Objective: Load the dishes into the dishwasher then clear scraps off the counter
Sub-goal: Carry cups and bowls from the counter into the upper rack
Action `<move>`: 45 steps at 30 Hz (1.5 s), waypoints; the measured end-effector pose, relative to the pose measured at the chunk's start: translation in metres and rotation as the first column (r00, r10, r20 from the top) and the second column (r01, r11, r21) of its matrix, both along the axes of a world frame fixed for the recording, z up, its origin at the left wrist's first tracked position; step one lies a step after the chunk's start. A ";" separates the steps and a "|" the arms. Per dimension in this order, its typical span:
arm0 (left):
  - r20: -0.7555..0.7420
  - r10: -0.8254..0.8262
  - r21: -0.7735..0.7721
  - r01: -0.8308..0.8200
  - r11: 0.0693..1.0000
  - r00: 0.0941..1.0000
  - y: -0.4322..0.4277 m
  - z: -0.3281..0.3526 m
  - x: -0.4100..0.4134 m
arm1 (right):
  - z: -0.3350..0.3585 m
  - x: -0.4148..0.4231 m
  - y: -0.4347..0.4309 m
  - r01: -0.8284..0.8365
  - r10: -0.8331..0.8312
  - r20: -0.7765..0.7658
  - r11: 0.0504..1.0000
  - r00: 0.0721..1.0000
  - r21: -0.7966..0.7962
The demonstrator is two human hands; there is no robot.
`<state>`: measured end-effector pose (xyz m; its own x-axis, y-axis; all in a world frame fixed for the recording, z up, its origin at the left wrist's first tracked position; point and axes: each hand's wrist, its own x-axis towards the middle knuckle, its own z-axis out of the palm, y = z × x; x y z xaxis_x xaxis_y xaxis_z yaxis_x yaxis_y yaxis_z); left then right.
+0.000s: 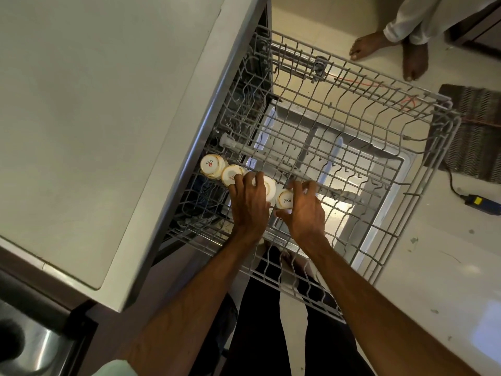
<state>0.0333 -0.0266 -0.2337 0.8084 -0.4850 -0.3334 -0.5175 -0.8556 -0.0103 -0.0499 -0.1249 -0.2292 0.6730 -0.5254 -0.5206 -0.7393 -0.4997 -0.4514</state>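
A grey wire dishwasher rack (379, 147) is pulled out over the open door. A row of white cups stands upside down along its near-left side: one cup (212, 165) at the far left, a second cup (231, 173) beside it, a third cup (269, 187) and a fourth cup (284, 199) marked SISTA. My left hand (249, 204) lies over the third cup with fingers curled on it, fingertips touching the second. My right hand (303, 210) grips the fourth cup from the right side.
A white counter (95, 118) fills the left. A steel sink (32, 346) shows at the bottom left. Another person's bare feet (390, 50) stand beyond the rack. A dark mat (474, 131) and a cable with a blue adapter (481, 203) lie on the floor at right.
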 end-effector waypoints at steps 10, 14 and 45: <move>-0.121 0.041 -0.104 -0.053 0.993 0.992 0.004 0.011 -0.008 | -0.001 -0.010 -0.003 0.076 -0.086 0.110 0.993 0.990 0.088; -0.128 0.089 -0.161 -0.109 0.981 0.988 0.004 0.016 -0.014 | 0.003 -0.015 -0.005 0.081 -0.089 0.158 0.995 0.983 0.056; 0.209 0.679 -0.655 -0.415 0.631 0.703 0.283 0.333 -0.246 | 0.283 -0.109 0.229 -0.620 0.455 0.645 0.784 0.614 0.036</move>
<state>-0.2125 0.2564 0.0989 0.9625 0.1184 0.2443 -0.0028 -0.8955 0.4451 -0.1587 0.1036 0.0537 0.9933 0.1141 0.0179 0.0770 -0.5380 -0.8394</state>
